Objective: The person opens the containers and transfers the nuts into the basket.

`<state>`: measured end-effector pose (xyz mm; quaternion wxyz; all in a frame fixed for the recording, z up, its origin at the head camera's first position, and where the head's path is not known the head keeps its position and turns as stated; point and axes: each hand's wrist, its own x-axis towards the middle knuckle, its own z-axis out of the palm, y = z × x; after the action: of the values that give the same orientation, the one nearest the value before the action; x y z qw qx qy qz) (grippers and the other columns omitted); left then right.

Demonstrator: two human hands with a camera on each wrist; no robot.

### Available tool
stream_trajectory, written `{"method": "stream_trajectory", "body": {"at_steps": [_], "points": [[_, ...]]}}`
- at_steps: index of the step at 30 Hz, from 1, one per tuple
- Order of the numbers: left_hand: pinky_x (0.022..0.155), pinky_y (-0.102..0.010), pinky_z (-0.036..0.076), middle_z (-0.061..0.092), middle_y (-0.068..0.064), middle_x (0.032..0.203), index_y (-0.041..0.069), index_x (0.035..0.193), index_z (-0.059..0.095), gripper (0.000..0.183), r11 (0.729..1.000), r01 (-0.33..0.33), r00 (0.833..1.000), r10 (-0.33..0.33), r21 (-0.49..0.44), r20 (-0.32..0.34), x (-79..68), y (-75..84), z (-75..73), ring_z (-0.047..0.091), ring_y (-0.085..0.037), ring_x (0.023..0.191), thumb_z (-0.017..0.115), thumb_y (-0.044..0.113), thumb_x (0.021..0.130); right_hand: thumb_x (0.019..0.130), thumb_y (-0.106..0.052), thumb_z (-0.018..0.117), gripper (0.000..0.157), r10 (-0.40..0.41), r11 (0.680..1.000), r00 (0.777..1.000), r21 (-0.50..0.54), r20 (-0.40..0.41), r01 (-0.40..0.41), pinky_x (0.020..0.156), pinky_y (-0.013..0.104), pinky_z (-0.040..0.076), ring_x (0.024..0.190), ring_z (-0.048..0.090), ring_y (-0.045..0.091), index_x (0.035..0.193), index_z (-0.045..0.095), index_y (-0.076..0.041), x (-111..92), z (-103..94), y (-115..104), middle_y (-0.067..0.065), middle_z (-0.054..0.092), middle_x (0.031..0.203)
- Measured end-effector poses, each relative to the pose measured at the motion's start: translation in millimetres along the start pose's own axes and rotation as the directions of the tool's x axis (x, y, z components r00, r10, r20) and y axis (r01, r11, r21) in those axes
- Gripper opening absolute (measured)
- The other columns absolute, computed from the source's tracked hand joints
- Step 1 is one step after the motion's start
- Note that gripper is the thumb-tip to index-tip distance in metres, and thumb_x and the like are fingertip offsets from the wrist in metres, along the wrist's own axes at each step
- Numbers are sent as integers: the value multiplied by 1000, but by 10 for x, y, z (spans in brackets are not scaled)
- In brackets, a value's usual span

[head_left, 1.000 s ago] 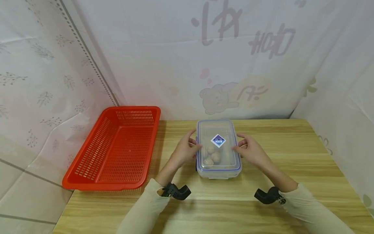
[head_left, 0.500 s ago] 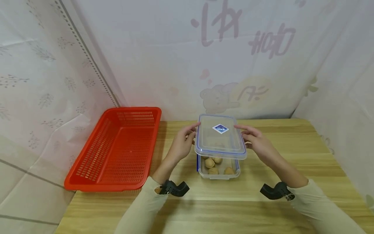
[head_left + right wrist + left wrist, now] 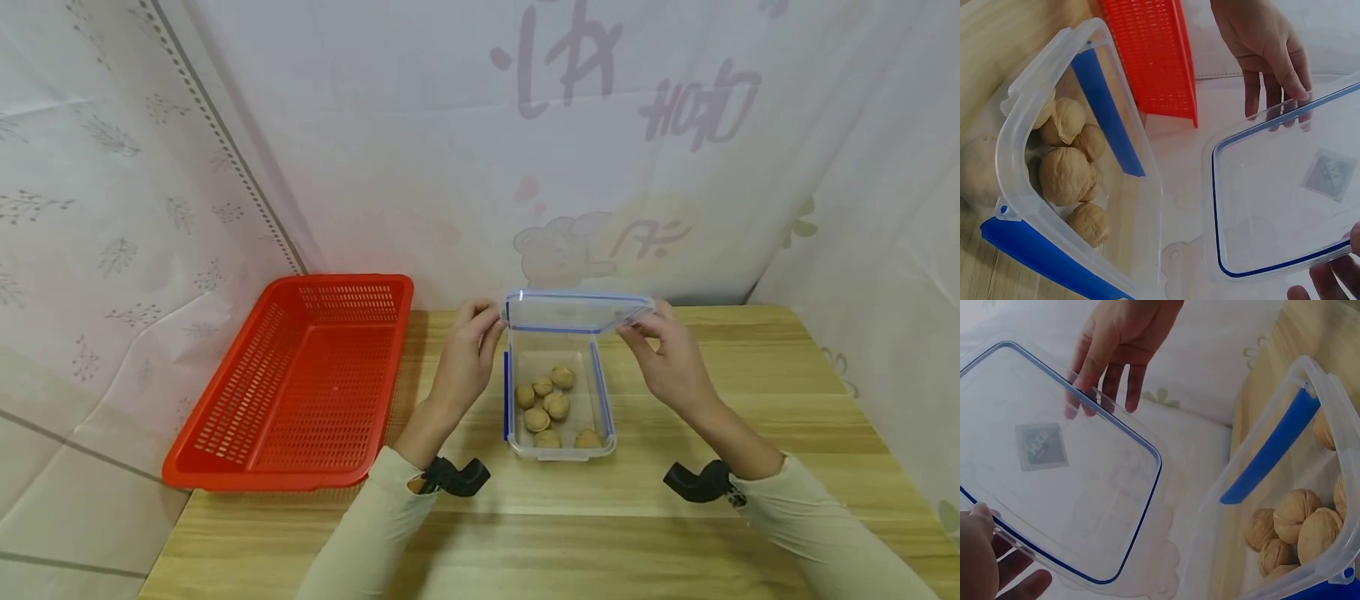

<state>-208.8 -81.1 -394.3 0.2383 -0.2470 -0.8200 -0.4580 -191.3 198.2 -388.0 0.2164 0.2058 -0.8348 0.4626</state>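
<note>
A clear plastic lid (image 3: 558, 313) with a blue seal stands tilted up over the back of a clear food container (image 3: 562, 454). My left hand (image 3: 460, 367) pinches the lid's left edge between thumb and fingers. On the opposite edge, my right hand (image 3: 673, 367) pinches it the same way. Several walnuts (image 3: 557, 406) lie inside the uncovered container, mostly toward its left and front. Blue side clips (image 3: 1272, 447) hang unfastened along the container in the left wrist view. A square label (image 3: 1330, 175) shows through the lid in the right wrist view.
A red slotted plastic basket (image 3: 318, 392) stands left of the container on the wooden table (image 3: 570, 550). Printed white cloth (image 3: 420, 167) hangs behind the table and along both sides.
Both hands have lifted the lid off the container, moved it back and tipped it up. The walnuts, first seen through the lid, now show uncovered. The basket has stayed in place.
</note>
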Motion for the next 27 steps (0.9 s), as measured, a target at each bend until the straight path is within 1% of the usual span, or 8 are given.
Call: {"method": "stream_trajectory", "body": {"at_steps": [1,5,10,14,17,21,24,27], "points": [[79,-36,55,63,-16,111,-3,110,72,16,1000,-2,1000,2,-18,-7,6,1,-1,63,-24,95,60,3,101,98,3,63,15,6,1000,1000,9,-4,-6,77,11,46,92,57,6,108,74,3,5,-1,-8,13,63,104],[77,-34,58,68,-17,111,-4,125,69,26,993,3,1000,-5,-115,-19,23,24,5,67,-25,95,61,3,101,100,2,60,29,57,995,998,87,-11,-56,86,11,50,100,61,3,129,67,1,34,-13,-32,17,67,107],[70,-31,61,66,-19,107,0,145,54,45,973,67,998,-67,-220,6,45,79,19,69,-27,89,61,0,100,101,3,58,46,99,982,995,164,-2,-98,71,18,58,87,64,2,146,50,2,61,-53,-57,22,63,100],[64,-34,62,64,-19,106,3,148,52,48,951,182,983,-167,-252,78,92,152,27,69,-28,83,62,0,100,103,-1,58,53,163,979,984,116,67,-170,66,23,60,85,64,3,153,41,1,75,-130,-58,24,66,103],[61,-39,62,63,-20,106,4,148,53,48,901,336,939,-296,-275,177,149,217,57,69,-31,81,62,1,101,105,-6,55,57,248,966,957,43,152,-257,65,25,60,87,65,9,157,34,0,96,-223,-29,25,67,109],[61,-39,62,62,-20,109,4,150,50,47,803,534,832,-443,-266,333,223,288,165,70,-34,84,59,5,103,106,-9,53,56,366,930,886,-67,283,-362,62,29,61,85,67,21,155,31,5,136,-390,35,25,66,106],[62,-34,62,62,-20,113,2,151,46,49,759,608,767,-485,-233,421,260,344,272,70,-31,84,57,6,104,106,-8,54,53,426,904,834,-138,349,-404,61,31,61,82,68,25,152,34,10,153,-520,90,24,67,102],[62,-33,62,63,-19,113,1,153,43,52,740,640,728,-499,-207,470,295,417,387,70,-28,80,58,3,103,105,-6,52,53,467,884,798,-178,380,-433,63,35,62,81,68,25,150,32,13,156,-640,144,24,67,102]]}}
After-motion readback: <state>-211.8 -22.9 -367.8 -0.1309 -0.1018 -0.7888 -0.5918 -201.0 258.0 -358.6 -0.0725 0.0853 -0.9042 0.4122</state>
